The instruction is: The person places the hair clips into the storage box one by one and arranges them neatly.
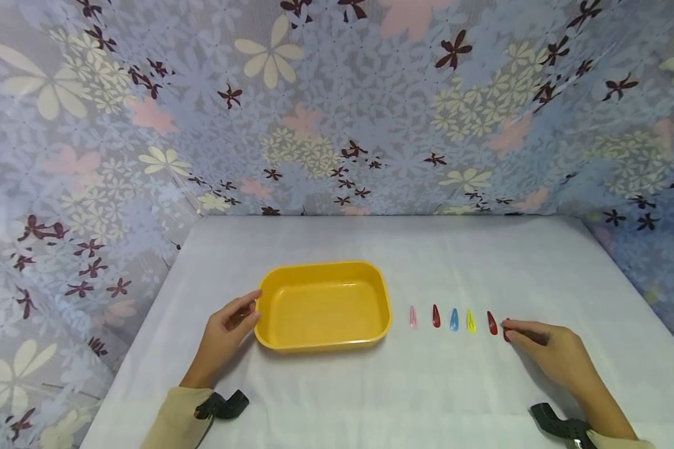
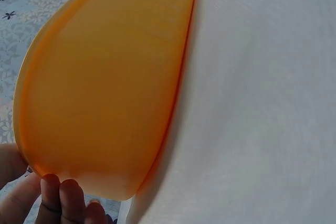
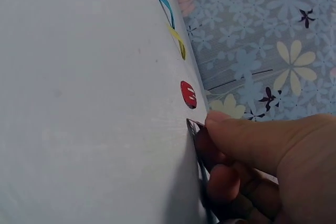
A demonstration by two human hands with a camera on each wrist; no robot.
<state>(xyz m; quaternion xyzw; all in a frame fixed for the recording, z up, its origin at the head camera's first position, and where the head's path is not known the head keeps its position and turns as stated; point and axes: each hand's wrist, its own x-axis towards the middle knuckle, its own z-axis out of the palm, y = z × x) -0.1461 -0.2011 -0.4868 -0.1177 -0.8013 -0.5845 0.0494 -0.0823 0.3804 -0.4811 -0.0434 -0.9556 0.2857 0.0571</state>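
Thumb and fingers of my right hand (image 1: pixel 556 352) pinch a red hair clip (image 1: pixel 507 335) at the right end of a row; much of that clip is hidden by the fingertips. Leftward along the row lie another red snap clip (image 1: pixel 492 323), a yellow clip (image 1: pixel 471 321), a blue clip (image 1: pixel 454 320), a red clip (image 1: pixel 436 316) and a pink clip (image 1: pixel 412 317). My left hand (image 1: pixel 224 333) holds the left edge of a yellow tray (image 1: pixel 322 346). In the left wrist view, its curled fingertips (image 2: pixel 71 198) meet the tray's outer wall.
A white cloth (image 1: pixel 371 399) covers the table. Behind and at both sides hangs a flowered curtain (image 1: pixel 337 112). Dark wrist-worn devices sit on both wrists, one by the left sleeve (image 1: pixel 174 418).
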